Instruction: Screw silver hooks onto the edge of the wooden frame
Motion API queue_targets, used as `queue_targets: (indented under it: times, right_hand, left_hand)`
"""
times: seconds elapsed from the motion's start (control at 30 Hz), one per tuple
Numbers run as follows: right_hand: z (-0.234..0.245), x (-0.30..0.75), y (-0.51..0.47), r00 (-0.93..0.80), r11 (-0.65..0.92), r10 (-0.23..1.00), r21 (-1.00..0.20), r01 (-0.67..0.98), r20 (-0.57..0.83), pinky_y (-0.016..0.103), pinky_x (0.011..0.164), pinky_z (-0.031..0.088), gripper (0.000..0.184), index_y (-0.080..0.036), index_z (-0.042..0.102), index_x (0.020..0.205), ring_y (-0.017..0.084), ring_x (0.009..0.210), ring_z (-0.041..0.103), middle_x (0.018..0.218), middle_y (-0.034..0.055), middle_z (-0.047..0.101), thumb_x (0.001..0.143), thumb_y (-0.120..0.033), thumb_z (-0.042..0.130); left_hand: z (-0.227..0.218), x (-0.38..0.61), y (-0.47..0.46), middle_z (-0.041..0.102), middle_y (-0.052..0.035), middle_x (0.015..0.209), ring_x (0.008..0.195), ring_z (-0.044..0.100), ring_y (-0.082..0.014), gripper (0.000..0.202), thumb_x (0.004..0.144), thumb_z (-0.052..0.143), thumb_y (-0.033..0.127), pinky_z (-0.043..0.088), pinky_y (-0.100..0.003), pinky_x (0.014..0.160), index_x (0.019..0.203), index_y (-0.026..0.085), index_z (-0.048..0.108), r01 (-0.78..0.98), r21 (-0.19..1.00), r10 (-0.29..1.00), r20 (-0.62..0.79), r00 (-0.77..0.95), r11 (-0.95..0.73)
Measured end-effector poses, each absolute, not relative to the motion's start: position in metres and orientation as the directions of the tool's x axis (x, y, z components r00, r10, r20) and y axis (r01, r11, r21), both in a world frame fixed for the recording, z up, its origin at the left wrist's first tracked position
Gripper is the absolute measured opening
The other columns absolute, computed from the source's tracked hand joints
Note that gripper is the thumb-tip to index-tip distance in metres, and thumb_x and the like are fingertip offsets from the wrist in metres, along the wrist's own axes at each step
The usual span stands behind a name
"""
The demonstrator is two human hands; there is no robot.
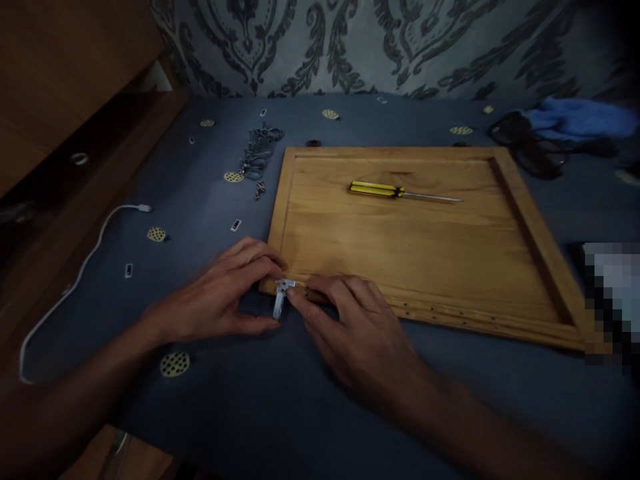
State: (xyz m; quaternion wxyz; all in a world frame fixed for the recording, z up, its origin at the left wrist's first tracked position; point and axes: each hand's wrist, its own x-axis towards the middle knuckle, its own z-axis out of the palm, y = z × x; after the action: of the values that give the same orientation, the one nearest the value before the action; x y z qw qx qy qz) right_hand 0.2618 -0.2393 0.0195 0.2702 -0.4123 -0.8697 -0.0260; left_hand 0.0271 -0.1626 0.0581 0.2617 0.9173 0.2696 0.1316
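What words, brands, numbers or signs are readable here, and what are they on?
None can be read.
White printed rectangles on the blue tablecloth: lettering-like marks, too small and blurred.
Metal hinge and screwdriver: no legible markings.
Pixelated patch at right: nothing legible.

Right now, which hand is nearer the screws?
Left. The left hand is below the screws in view, by the wooden panel; the right hand is farther right, along its near edge.
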Motion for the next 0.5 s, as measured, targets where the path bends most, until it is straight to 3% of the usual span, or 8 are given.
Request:
queue_targets:
  times: [0.5]
  right_hand:
    - [0.0207, 0.2594, -0.2392, -0.503, 0.637, 0.713, -0.152, 0.756, 0.488, 0.039, 0.083, 0.047, 0.031, -0.015, 0.070, 0.120, 0.026, 0.097, 0.055, 0.107, 0.0123, 0.070, 0.100, -0.009, 0.046]
  left_hand:
    - [0.0604, 0.0283, -0.1624, 0.063, -0.0086, 0.125, 0.117, 0.057, -0.0249, 0.032, 0.093, 0.072, 0.040, 0.051, -0.042, 0.100, 0.116, 0.022, 0.059, 0.413, 0.549, 0.556, 0.117, 0.823, -0.727]
